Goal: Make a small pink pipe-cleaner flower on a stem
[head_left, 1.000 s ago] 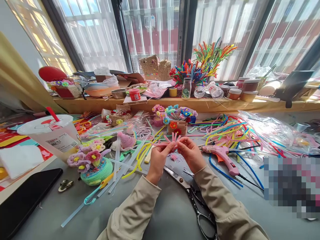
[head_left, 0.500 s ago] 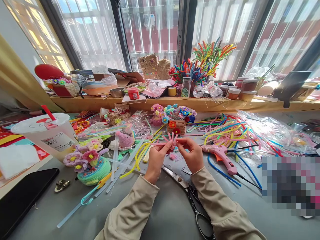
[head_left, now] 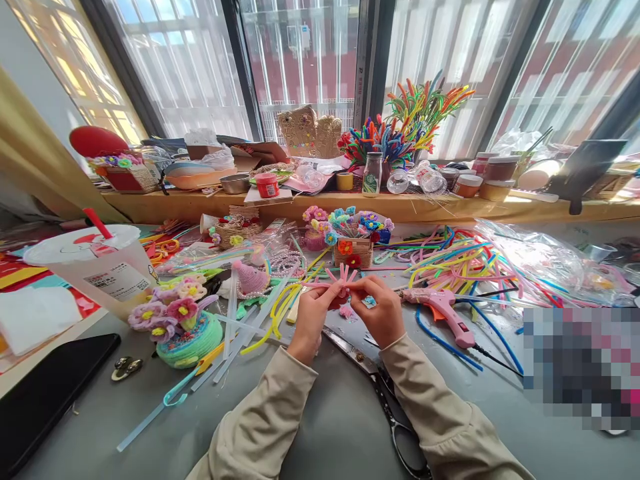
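Note:
Pink pipe cleaners [head_left: 342, 273], bunched together with their ends fanned upward, are pinched between my two hands above the table. My left hand [head_left: 314, 319] grips the bunch from the left, thumb and forefinger closed on it. From the other side, my right hand [head_left: 379, 310] pinches the same bunch with its fingertips. The fingers partly hide where the stems meet. Below my wrists lie large scissors [head_left: 383, 393] with black handles, pointing up and left. A small pink fluffy piece [head_left: 346, 311] rests on the table just behind my hands.
A pink glue gun [head_left: 445, 313] lies right of my hands, near a heap of coloured pipe cleaners [head_left: 455, 267]. To the left are clear glue sticks [head_left: 245, 343], a flower pot craft [head_left: 187, 340], a drink cup [head_left: 107, 273] and a phone [head_left: 55, 393]. Behind stands a flower basket [head_left: 353, 255].
My hands stay together on the pink bunch, with only slight shifts of the fingers; the right-hand fingers have moved a little left. The things on the table have not moved.

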### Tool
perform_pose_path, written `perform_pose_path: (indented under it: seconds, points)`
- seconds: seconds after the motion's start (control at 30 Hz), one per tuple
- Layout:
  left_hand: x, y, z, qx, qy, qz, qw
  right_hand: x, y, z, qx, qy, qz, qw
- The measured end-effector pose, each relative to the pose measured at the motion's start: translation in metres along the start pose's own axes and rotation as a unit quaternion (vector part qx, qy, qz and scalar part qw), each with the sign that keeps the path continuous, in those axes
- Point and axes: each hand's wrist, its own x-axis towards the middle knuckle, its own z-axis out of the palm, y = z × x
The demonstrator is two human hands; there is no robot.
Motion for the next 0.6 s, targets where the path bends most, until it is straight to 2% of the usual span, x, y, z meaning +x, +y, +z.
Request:
perform_pose_path:
  seconds: [0.3, 0.6]
  points:
    - [0.0020, -0.0022, -0.0013, -0.017, -0.006, -0.005, 1.000, -0.0009, 0.0015, 0.0005, 0.079, 0.012, 0.044, 0.996]
    - [0.0009, -0.0003, -0.0016, -0.035, 0.001, -0.031, 0.999, -0.0015, 0.0022, -0.0001, -0.023, -0.019, -0.022, 0.999]
